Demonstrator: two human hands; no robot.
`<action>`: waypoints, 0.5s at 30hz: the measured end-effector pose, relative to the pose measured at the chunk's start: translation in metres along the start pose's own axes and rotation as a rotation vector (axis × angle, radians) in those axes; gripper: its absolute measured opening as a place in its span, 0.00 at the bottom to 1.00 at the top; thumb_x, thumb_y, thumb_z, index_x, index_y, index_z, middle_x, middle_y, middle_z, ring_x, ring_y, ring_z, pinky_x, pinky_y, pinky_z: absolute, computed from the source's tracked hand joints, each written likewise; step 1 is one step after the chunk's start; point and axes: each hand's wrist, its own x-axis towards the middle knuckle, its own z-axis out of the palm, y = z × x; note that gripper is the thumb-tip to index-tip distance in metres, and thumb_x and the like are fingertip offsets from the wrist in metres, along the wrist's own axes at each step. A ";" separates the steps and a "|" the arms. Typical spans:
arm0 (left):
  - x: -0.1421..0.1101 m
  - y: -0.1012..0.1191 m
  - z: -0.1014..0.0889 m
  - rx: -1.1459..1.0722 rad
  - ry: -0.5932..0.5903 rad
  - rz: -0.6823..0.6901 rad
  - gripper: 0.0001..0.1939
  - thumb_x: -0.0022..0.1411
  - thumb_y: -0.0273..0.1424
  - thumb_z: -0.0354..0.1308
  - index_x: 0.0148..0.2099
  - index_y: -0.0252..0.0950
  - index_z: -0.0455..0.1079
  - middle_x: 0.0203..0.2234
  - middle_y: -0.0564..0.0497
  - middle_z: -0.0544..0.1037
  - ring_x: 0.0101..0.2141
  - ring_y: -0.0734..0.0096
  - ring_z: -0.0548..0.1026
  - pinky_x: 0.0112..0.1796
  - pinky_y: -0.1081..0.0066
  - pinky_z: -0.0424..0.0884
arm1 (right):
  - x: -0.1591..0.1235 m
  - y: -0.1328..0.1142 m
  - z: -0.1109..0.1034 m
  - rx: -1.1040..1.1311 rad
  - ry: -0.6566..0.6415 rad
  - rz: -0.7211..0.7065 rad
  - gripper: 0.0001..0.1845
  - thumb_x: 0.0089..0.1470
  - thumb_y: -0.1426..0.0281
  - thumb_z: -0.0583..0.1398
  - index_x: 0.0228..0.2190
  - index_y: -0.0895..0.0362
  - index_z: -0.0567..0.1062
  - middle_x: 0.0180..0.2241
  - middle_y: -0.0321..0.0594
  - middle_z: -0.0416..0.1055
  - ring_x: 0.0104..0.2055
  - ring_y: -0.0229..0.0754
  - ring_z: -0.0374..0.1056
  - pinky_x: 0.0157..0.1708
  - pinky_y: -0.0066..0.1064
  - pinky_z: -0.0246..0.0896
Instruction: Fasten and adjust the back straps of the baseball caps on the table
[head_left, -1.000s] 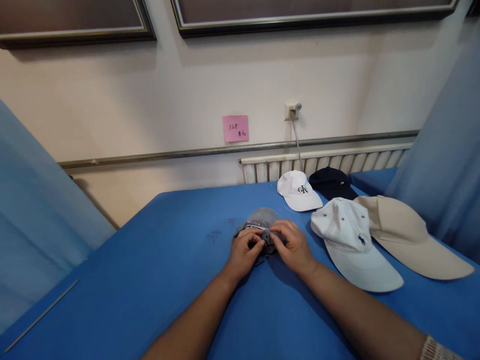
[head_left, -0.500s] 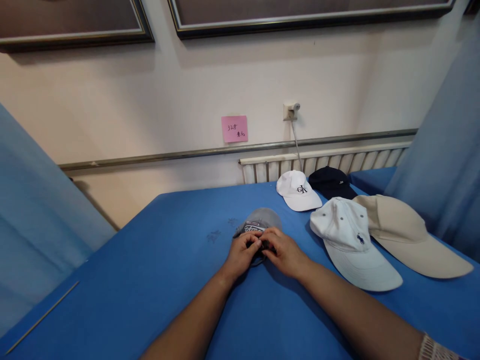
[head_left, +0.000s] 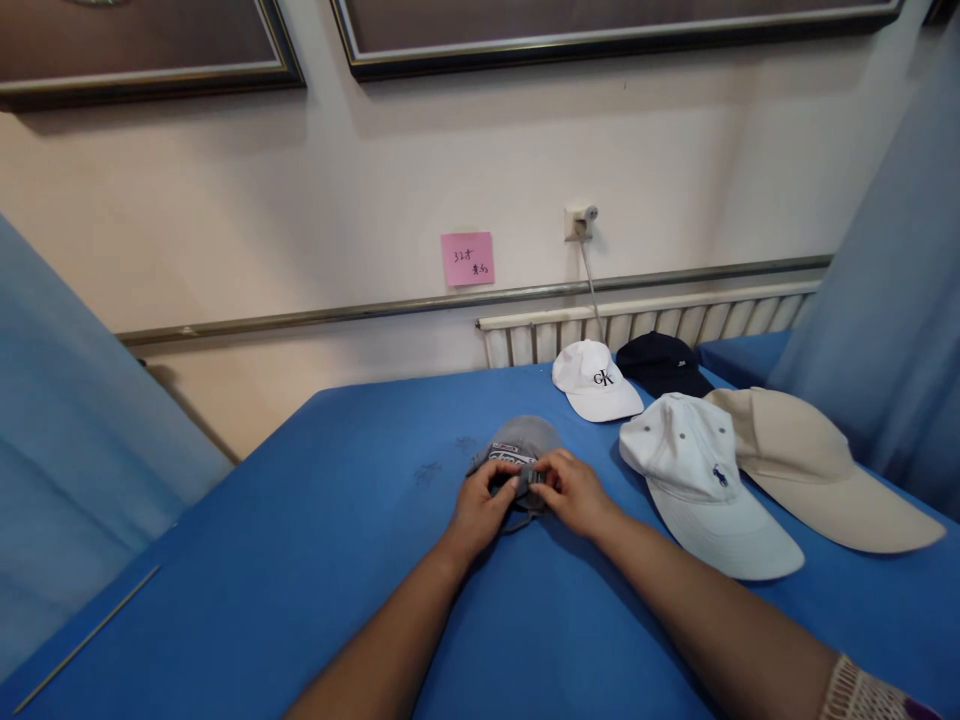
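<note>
A grey baseball cap point(head_left: 529, 432) with a lettered patch lies on the blue-covered table, its brim pointing away from me. At its near side, my left hand point(head_left: 480, 505) pinches the dark back strap between thumb and fingers. Opposite it, my right hand point(head_left: 577, 493) grips the strap by its buckle point(head_left: 535, 478). A loose strap end hangs just below the fingers. The exact fastening is too small to make out.
To the right lie a white cap point(head_left: 592, 378), a black cap point(head_left: 660, 360), a pale cap point(head_left: 686, 450) and a beige long-brimmed cap point(head_left: 795, 440). A thin stick point(head_left: 86, 640) rests at the left edge. Blue curtains point(head_left: 67, 430) hang at both sides.
My hands have drawn slightly apart at the cap's strap. The buckle and loose strap end now show more clearly between and below them.
</note>
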 end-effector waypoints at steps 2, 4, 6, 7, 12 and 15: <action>-0.003 0.007 -0.002 0.115 0.051 0.075 0.09 0.60 0.31 0.56 0.43 0.36 0.72 0.39 0.47 0.78 0.42 0.63 0.74 0.46 0.62 0.69 | 0.004 0.008 0.002 0.055 0.050 0.104 0.08 0.48 0.69 0.63 0.33 0.55 0.73 0.27 0.34 0.67 0.26 0.38 0.63 0.28 0.30 0.58; -0.006 0.016 -0.003 0.210 0.028 0.156 0.08 0.61 0.30 0.55 0.43 0.37 0.72 0.40 0.47 0.77 0.42 0.63 0.74 0.46 0.63 0.68 | 0.006 0.015 0.004 0.128 0.060 0.180 0.08 0.46 0.68 0.64 0.32 0.55 0.74 0.24 0.32 0.67 0.25 0.38 0.63 0.26 0.30 0.57; -0.011 0.023 -0.001 0.279 -0.061 0.212 0.08 0.62 0.28 0.53 0.43 0.38 0.71 0.38 0.48 0.77 0.39 0.65 0.73 0.44 0.65 0.69 | 0.007 0.019 0.007 0.197 0.061 0.229 0.10 0.46 0.66 0.64 0.32 0.55 0.74 0.22 0.31 0.66 0.24 0.37 0.62 0.25 0.29 0.56; -0.013 0.026 0.001 0.310 -0.120 0.225 0.08 0.62 0.28 0.53 0.43 0.38 0.70 0.37 0.48 0.76 0.38 0.65 0.73 0.42 0.66 0.69 | 0.007 0.020 0.008 0.223 0.064 0.245 0.10 0.45 0.66 0.64 0.33 0.55 0.74 0.21 0.31 0.66 0.23 0.37 0.62 0.24 0.28 0.56; -0.017 0.023 0.012 0.482 -0.346 0.246 0.12 0.56 0.25 0.58 0.44 0.38 0.69 0.38 0.48 0.76 0.39 0.62 0.73 0.41 0.65 0.68 | 0.005 0.020 0.011 0.269 0.081 0.285 0.12 0.43 0.63 0.65 0.32 0.54 0.74 0.20 0.30 0.66 0.23 0.37 0.61 0.24 0.28 0.56; -0.016 0.019 0.015 0.555 -0.369 0.255 0.12 0.56 0.25 0.58 0.44 0.38 0.69 0.40 0.47 0.76 0.41 0.60 0.72 0.42 0.63 0.67 | 0.005 0.020 0.012 0.309 0.075 0.294 0.13 0.42 0.62 0.65 0.31 0.54 0.74 0.20 0.30 0.66 0.23 0.37 0.61 0.24 0.28 0.56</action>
